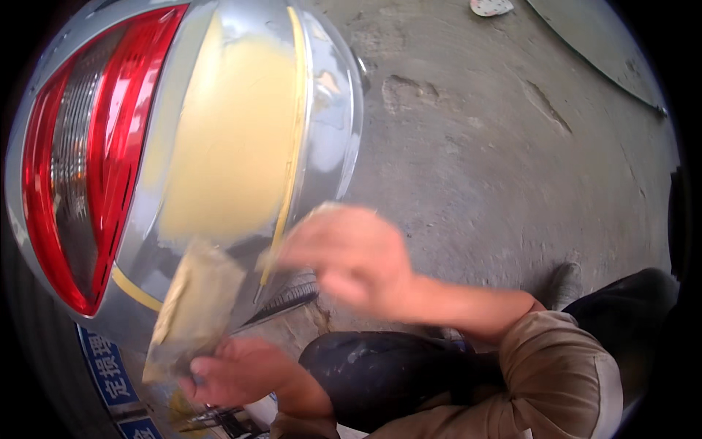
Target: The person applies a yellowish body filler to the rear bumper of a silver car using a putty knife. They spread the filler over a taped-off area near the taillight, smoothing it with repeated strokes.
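A silver-painted rear corner panel of a car (329, 124) fills the upper left of the head view, with a broad patch of pale yellow body filler (234, 139) spread over its curved face and a red tail lamp with a clear grey middle strip (80, 161) set just left of the patch.

The right hand (344, 252) is blurred by movement at the lower right edge of the filler patch, against the silver panel. Its fingers seem held together over something pale at the fingertips, but the blur hides what it is and whether the hand grips it or only presses on it.

The left hand (241, 373) sits lower, near the bottom of the picture, fingers curled and pinching the lower end of a flat, putty-smeared yellowish board (194, 311). The board rises up and to the right from the hand, tilted, its upper end lying over the bottom of the panel just under the filler.

Below the lamp shows a blue plate with white characters (106, 369). The person's dark trouser knee (380, 373) and tan sleeve (563, 373) lie lower right, over a rough grey concrete floor (497, 132).
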Demonstrator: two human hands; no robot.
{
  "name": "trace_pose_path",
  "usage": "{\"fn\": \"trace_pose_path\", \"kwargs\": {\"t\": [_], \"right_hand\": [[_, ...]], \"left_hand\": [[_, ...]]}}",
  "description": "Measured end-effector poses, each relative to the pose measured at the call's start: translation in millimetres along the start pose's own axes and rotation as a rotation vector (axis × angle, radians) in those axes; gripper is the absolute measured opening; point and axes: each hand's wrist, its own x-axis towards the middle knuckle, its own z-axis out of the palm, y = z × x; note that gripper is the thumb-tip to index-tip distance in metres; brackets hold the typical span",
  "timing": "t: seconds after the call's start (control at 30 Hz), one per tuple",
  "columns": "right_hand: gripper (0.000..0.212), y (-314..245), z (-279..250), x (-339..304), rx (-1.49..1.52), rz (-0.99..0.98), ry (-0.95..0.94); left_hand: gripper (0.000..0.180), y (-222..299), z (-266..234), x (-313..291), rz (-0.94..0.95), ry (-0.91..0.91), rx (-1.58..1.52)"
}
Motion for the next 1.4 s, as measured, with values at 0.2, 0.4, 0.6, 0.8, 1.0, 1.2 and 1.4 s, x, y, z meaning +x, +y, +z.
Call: {"fn": "trace_pose_path", "kwargs": {"t": [0.2, 0.4, 0.6, 0.8, 1.0, 1.2, 1.4], "right_hand": [[0.032, 100, -23, 46, 0.063, 0.311, 0.398], [0.032, 130, -13, 78, 0.094, 0.321, 0.373], [0.030, 134, -2, 87, 0.057, 0.324, 0.367], [0.032, 133, 13, 83, -0.044, 0.311, 0.459], [0.036, 123, 31, 70, -0.155, 0.255, 0.512], [0.037, 117, 44, 53, -0.208, 0.235, 0.523], [0.043, 108, 58, 34, -0.291, 0.202, 0.528]], "left_hand": [[0.045, -25, -12, 8, -0.011, -0.095, -0.378], [0.044, -34, -18, 3, -0.048, -0.203, -0.371], [0.045, -41, -29, 3, -0.084, -0.206, -0.360], [0.047, -52, -41, 1, -0.117, -0.226, -0.334], [0.046, -62, -50, 2, -0.125, -0.235, -0.334], [0.043, -64, -50, 1, -0.121, -0.230, -0.328], [0.041, -64, -53, 0, -0.153, -0.200, -0.328]]}}
